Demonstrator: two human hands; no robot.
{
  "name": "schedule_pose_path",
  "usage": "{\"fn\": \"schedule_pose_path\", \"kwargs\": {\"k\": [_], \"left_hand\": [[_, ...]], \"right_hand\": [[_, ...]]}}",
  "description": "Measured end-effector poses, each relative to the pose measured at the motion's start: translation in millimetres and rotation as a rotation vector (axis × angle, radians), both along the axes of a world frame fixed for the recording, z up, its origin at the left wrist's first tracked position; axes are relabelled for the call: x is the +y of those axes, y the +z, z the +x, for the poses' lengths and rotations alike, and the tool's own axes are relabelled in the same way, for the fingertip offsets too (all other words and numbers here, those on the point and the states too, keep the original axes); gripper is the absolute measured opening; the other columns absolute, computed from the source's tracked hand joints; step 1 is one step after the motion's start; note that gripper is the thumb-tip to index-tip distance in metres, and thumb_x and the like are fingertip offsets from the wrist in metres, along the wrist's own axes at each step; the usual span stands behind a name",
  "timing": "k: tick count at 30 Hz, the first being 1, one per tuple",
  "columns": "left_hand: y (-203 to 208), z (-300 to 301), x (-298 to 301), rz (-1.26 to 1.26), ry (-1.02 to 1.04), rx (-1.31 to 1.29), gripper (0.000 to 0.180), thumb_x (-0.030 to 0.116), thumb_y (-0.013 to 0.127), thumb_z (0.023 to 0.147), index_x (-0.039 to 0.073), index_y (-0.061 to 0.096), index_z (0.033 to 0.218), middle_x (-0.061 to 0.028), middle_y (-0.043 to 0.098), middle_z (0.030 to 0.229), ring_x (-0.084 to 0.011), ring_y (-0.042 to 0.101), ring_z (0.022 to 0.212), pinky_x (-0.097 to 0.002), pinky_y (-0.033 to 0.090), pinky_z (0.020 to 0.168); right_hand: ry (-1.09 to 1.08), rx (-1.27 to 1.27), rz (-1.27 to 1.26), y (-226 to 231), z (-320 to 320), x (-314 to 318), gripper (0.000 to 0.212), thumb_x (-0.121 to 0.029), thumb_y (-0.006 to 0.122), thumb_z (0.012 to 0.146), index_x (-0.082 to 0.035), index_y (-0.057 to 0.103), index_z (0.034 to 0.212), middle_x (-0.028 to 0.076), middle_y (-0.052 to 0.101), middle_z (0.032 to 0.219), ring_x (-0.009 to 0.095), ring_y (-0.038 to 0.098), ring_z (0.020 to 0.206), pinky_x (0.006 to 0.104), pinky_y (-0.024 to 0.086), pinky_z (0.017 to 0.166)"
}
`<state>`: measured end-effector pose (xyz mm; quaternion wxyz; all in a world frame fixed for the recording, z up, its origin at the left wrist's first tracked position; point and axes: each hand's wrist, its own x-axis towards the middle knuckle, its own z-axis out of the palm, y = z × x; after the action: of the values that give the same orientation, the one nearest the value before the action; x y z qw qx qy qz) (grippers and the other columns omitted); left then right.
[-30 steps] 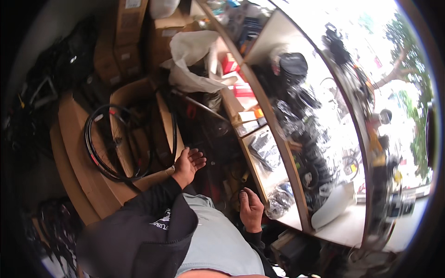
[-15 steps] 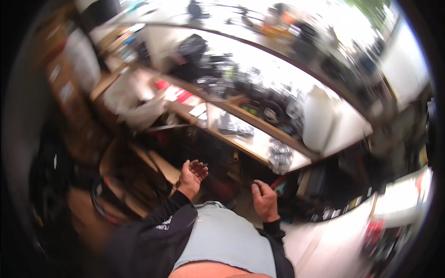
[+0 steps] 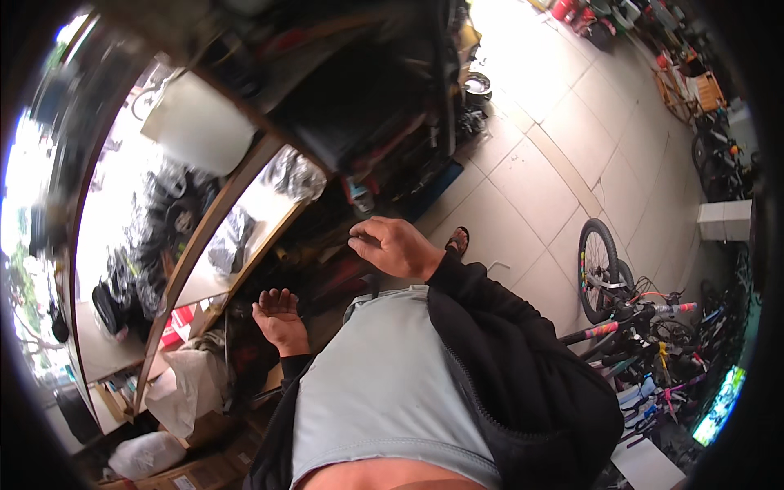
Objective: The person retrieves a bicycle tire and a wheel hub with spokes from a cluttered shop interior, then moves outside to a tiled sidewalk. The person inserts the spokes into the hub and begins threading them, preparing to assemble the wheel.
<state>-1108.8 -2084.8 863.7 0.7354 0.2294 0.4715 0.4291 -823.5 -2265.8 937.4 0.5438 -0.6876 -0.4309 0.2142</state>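
My left hand [image 3: 282,320] is raised beside the shelving, palm up with its fingers slightly bent and apart. Nothing shows in it. Further right and higher in the view, my right hand [image 3: 396,247] has its back turned up. Its fingers are loosely curled, with a dark gap between thumb and fingers and no object visible there. Both hands are in the air in front of my grey shirt [image 3: 384,367], touching nothing. Just beyond my right hand, a small clear-and-blue item [image 3: 359,194] sits near the dark end of the shelves.
A shelf edge [image 3: 204,220] runs along the left, with black bagged parts [image 3: 167,212] behind it. A white bag [image 3: 188,384] and cardboard boxes [image 3: 208,474] lie at lower left. Right of me are pale floor tiles [image 3: 539,196] and several bicycles, one with a black wheel [image 3: 599,269].
My view has swung to the right, so the shelving now lies at left and the tiled floor with bicycles has come in. My right hand has turned its back upward.
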Motion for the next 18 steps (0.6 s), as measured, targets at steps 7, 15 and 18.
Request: {"fn": "schedule_pose_path", "kwargs": {"k": [7,15,18], "left_hand": [[51.8,239.4,-97.6,0.382,-0.354,0.121,0.05,0.046,0.048,0.107,0.002,0.058,0.128,-0.0131,0.07,0.102,-0.0285,0.071,0.084,-0.0376,0.057,0.075],[77.8,480.0,-176.9,0.571,-1.01,0.032,0.051,0.041,0.041,0.112,-0.003,0.057,0.13,-0.015,0.071,0.105,-0.0239,0.073,0.087,-0.0355,0.059,0.078],[72.7,547.6,-203.3,0.543,-1.104,-0.04,0.049,0.041,0.043,0.111,-0.003,0.058,0.129,-0.0152,0.071,0.105,-0.024,0.073,0.088,-0.0352,0.059,0.077]], "right_hand": [[-0.272,0.043,-0.002,-12.1,173.9,-131.6,0.019,-0.018,0.068,0.096,-0.001,0.073,0.102,0.017,0.071,0.094,0.034,0.07,0.085,0.0382,0.055,0.075],[-0.807,0.228,-0.046,-7.6,303.0,-276.2,0.026,-0.017,0.067,0.1,0.005,0.071,0.113,0.01,0.073,0.089,0.014,0.067,0.08,0.0283,0.054,0.073],[-0.917,0.291,-0.093,-9.8,330.1,-301.7,0.029,-0.021,0.068,0.099,0.004,0.071,0.112,0.019,0.075,0.096,0.022,0.072,0.085,0.0323,0.056,0.078]]}}
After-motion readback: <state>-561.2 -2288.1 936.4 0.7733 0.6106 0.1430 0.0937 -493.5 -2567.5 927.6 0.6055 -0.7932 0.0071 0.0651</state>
